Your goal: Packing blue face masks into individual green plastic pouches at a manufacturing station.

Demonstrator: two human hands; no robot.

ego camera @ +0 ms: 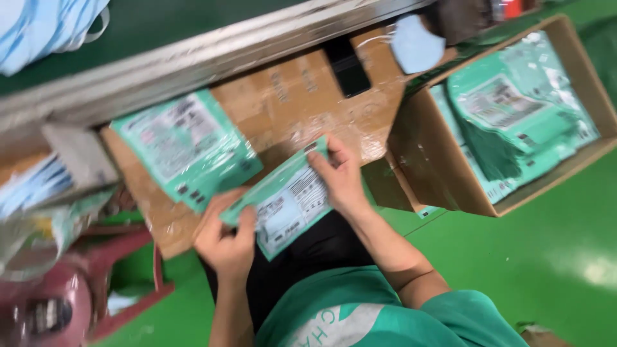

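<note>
Both my hands hold one flat green plastic packet [289, 199] with a white printed label, over my lap. My left hand [226, 238] grips its lower left end. My right hand [339, 175] pinches its upper right end. The packet is tilted, right end higher. Just beyond it lies a taped cardboard sheet [302, 103] serving as a work surface. A stack of the same green packets [186, 148] rests on its left part.
An open cardboard box [418, 160] at the right holds several green packets [514, 109]. A grey conveyor rail [193, 64] runs across the top, with pale blue masks [45, 26] at the far left. A red stool [122, 263] stands at lower left. The floor [533, 257] is green.
</note>
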